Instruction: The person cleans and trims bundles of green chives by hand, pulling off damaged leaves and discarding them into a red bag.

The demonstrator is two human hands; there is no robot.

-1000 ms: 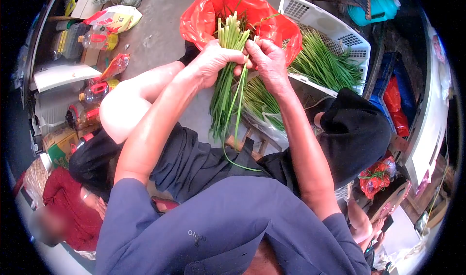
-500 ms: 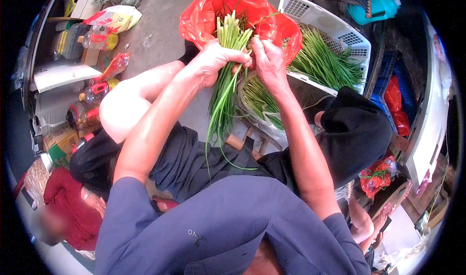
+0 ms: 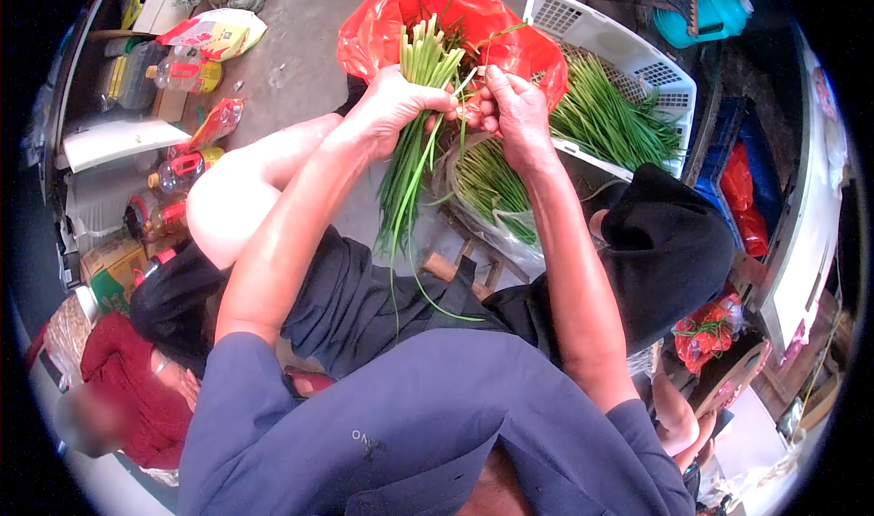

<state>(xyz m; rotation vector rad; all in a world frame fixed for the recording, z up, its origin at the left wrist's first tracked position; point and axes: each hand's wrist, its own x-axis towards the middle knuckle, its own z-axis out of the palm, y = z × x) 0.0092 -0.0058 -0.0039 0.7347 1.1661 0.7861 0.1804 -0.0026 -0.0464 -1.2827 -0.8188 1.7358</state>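
Observation:
My left hand [image 3: 384, 115] is closed round a bunch of garlic chives [image 3: 424, 53], pale cut ends up and green leaves hanging down toward my lap. Close beside it, my right hand [image 3: 515, 113] is pinched at the top of a single pale chive stalk [image 3: 468, 82] that stands apart from the bunch. Both hands are over the near side of an open red plastic bag [image 3: 378, 38], which has dark green trimmings inside. A clear plastic bag [image 3: 492, 229] holding more chives stands below my right hand.
A white perforated crate [image 3: 557, 13] with chives [image 3: 624, 120] stands to the right of the red bag. Bottles [image 3: 182, 71] and a cardboard box [image 3: 114, 265] line the left side. A person in a red sleeve [image 3: 127, 370] sits at lower left; another person's hand [image 3: 699, 439] shows at lower right.
My left hand has shifted slightly left with the bunch. My right hand has moved a little right, widening the gap between the hands, and a single stalk now stands out from the bunch.

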